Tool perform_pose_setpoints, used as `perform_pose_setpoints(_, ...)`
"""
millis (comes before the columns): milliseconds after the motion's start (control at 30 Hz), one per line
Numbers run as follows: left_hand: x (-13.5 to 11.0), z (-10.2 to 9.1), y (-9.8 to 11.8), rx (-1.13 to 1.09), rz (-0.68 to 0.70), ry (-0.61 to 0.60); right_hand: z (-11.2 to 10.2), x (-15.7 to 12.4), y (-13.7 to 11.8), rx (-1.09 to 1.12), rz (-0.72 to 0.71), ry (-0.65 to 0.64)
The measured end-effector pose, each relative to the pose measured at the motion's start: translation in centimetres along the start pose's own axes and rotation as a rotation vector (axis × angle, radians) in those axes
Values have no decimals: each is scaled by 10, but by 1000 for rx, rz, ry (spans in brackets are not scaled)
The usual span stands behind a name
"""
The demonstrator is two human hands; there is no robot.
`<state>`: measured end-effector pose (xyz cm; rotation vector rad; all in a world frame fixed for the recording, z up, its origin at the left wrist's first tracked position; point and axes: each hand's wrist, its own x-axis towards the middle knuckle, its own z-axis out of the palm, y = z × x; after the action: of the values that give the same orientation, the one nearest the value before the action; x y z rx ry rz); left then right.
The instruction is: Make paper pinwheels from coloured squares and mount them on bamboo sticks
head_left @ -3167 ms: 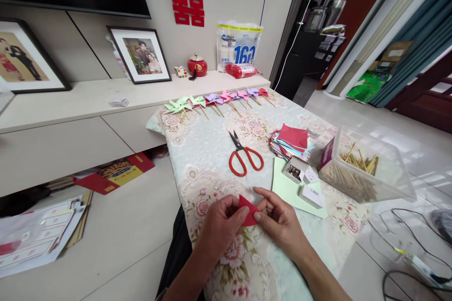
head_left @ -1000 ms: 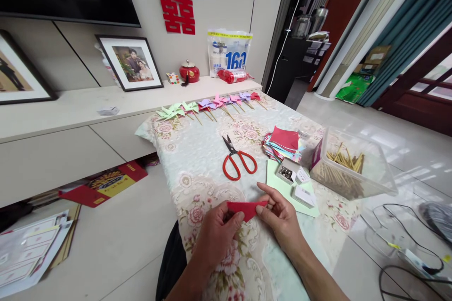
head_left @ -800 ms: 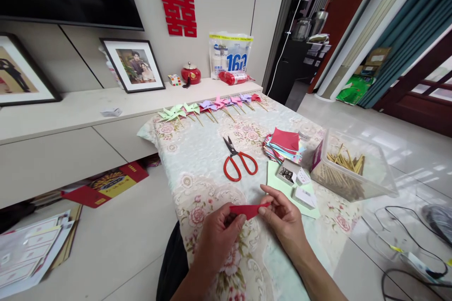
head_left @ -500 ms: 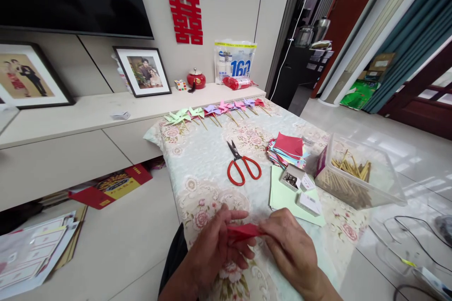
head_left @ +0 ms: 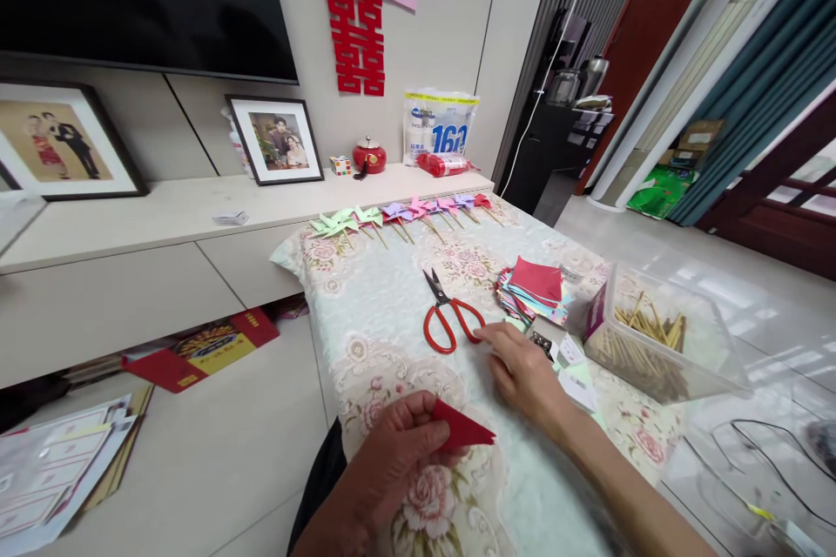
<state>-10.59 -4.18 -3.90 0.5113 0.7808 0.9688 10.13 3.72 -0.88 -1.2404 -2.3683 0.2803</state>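
Note:
Pinched between the thumb and fingers of my left hand [head_left: 408, 439] is a piece of red paper [head_left: 462, 428], folded into a pointed triangle. My right hand [head_left: 519, 361] reaches over the tablecloth, its fingertips at the right handle loop of the scissors [head_left: 449, 313]; whether they touch it I cannot tell. The scissors have red handles, and their dark blades lie slightly apart, pointing away from me. Beyond my right hand sits a stack of coloured paper squares [head_left: 536, 283], red on top. A small box of metal pins [head_left: 541, 343] is partly hidden behind that hand.
Several paper pinwheels on sticks [head_left: 418, 211] line the table's far edge. At the right stands a clear plastic bin [head_left: 709, 339] holding thin wooden sticks [head_left: 653, 322]. A white cabinet [head_left: 189, 209] with framed photos runs behind the table. Cables [head_left: 777, 444] lie on the floor.
My right hand has let go of the red paper and moved forward to the scissors. The paper stays in my left hand, now showing as a flat triangle. The view has shifted slightly.

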Motion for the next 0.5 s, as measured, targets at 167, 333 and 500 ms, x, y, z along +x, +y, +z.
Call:
perform_pose_setpoints(167, 4, 0, -2, -68, 22, 20, 27, 66, -8, -107, 344, -150)
perform_pose_setpoints(333, 4, -3, -5, -114, 37, 26, 40, 84, -21, -118, 447, -239)
perform_pose_setpoints(500, 4, -5, -8, -133, 64, -20, 33, 78, -24, -17, 511, -258)
